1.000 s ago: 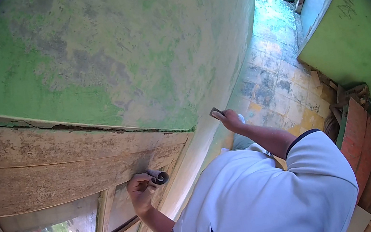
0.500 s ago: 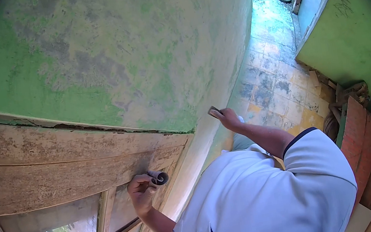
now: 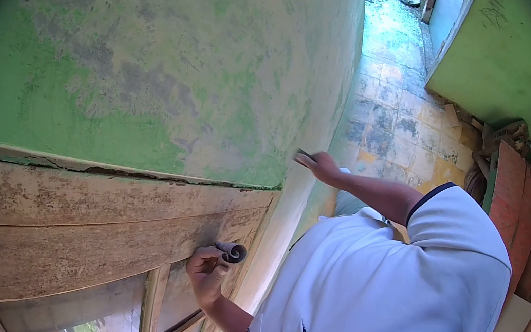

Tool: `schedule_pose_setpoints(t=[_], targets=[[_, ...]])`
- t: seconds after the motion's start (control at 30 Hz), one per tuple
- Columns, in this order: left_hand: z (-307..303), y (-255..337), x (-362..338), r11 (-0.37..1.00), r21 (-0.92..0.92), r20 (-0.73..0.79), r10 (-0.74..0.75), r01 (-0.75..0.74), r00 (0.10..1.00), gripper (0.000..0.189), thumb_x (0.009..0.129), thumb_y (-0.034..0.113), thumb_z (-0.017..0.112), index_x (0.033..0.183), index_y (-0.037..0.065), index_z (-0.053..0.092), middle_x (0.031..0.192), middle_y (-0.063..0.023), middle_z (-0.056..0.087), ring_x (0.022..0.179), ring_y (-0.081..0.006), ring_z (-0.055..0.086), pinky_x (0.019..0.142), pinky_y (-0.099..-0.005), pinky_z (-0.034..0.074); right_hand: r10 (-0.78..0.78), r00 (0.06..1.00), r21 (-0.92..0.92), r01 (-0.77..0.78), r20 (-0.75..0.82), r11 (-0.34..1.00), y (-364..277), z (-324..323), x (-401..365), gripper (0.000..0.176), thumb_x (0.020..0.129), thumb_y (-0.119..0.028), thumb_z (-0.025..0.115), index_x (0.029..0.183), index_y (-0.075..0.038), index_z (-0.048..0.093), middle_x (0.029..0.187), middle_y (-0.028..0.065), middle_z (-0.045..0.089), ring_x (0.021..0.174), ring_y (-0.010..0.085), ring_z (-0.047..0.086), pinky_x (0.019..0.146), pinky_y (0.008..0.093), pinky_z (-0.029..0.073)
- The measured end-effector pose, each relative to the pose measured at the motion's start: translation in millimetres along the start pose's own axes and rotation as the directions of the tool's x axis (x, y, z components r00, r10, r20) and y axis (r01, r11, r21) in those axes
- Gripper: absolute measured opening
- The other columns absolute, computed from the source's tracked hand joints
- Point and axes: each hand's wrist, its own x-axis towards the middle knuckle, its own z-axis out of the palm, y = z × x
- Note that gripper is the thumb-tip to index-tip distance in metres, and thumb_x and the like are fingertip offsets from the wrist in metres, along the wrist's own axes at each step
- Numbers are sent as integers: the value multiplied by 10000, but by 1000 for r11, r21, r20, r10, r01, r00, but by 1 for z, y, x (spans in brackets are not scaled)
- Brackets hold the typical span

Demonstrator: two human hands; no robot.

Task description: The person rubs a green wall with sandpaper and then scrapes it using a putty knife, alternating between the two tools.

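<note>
My right hand is closed on a small folded piece of sandpaper, held close against the pale edge of the painted wall. Green paint on that wall is worn to whitish and grey patches. Lower left, my left hand grips a rolled-up sheet of sandpaper, its open end facing me. That hand is beside the weathered wooden frame, just above the glass panes.
A tiled floor runs back to an outdoor area with rubble. At right, a reddish board leans near a bundle beneath another green wall. A cracked ledge separates the painted wall from the wood.
My right hand has shifted slightly left with its piece of sandpaper, which looks a little blurred now. My left hand keeps hold of the roll. The view has shifted slightly.
</note>
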Motion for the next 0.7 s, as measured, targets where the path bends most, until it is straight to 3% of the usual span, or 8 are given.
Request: schedule_pose_setpoints(t=[0.07, 0.17, 0.3, 0.37, 0.5, 0.57, 0.63, 0.7], targets=[[-3, 0, 0, 1000, 6, 21, -15, 15, 1000, 362, 682, 145, 793, 914, -31, 578, 829, -75, 621, 716, -100, 582, 624, -197, 452, -58, 997, 129, 63, -45, 990, -39, 6, 12, 696, 828, -600, 483, 558, 39, 529, 467, 132, 444, 462, 208, 497, 489, 387, 376], [6, 6, 4, 1000, -15, 46, -4, 5, 999, 363, 682, 150, 792, 914, -29, 579, 862, -97, 622, 758, -127, 586, 647, -210, 456, -37, 999, 122, 41, -31, 992, -43, -7, -2, 691, 835, -598, 474, 546, 25, 543, 469, 116, 465, 460, 205, 501, 486, 379, 382], [-1, 0, 3, 1000, -15, 75, 28, -27, 997, 363, 683, 153, 790, 918, -26, 580, 897, -118, 620, 794, -153, 587, 667, -218, 455, 53, 994, 154, -38, -95, 987, 2, -9, -18, 684, 837, -596, 475, 540, 15, 548, 469, 102, 476, 456, 200, 506, 484, 371, 391], [-4, -1, 1, 1000, -31, 65, -2, 4, 998, 360, 688, 150, 786, 923, -26, 579, 898, -117, 620, 789, -151, 585, 666, -213, 449, 167, 985, 44, -165, -52, 985, 30, 0, -21, 693, 838, -604, 471, 533, 13, 548, 470, 94, 485, 447, 199, 506, 483, 372, 395], [2, 2, 4, 999, -32, 63, 12, -10, 998, 364, 689, 149, 787, 926, -30, 576, 889, -104, 622, 750, -125, 579, 659, -208, 445, 54, 995, 90, -46, -80, 995, -17, 8, 5, 686, 847, -596, 469, 515, 1, 533, 463, 77, 477, 432, 178, 490, 466, 357, 390], [-4, 1, 0, 1000, -16, 51, -21, 22, 998, 359, 691, 141, 786, 926, -32, 575, 888, -93, 625, 718, -101, 576, 661, -209, 447, 0, 999, 347, 15, -42, 938, -59, 6, 9, 671, 860, -576, 466, 508, -7, 512, 457, 61, 461, 427, 155, 479, 451, 336, 378], [-3, 2, 1, 1000, -15, 55, -21, 22, 998, 356, 692, 136, 785, 927, -31, 575, 885, -90, 625, 712, -95, 576, 665, -210, 449, -21, 999, 349, 29, -26, 937, -54, -3, 5, 654, 867, -556, 471, 514, -6, 503, 450, 54, 445, 428, 139, 475, 441, 322, 366], [-1, 1, 1, 1000, -20, 51, -15, 16, 999, 354, 693, 131, 784, 928, -30, 575, 882, -87, 626, 707, -89, 577, 668, -212, 451, -27, 997, 169, 40, -74, 985, -33, -8, -2, 658, 867, -557, 467, 518, 0, 503, 448, 58, 447, 432, 156, 481, 451, 339, 368]])
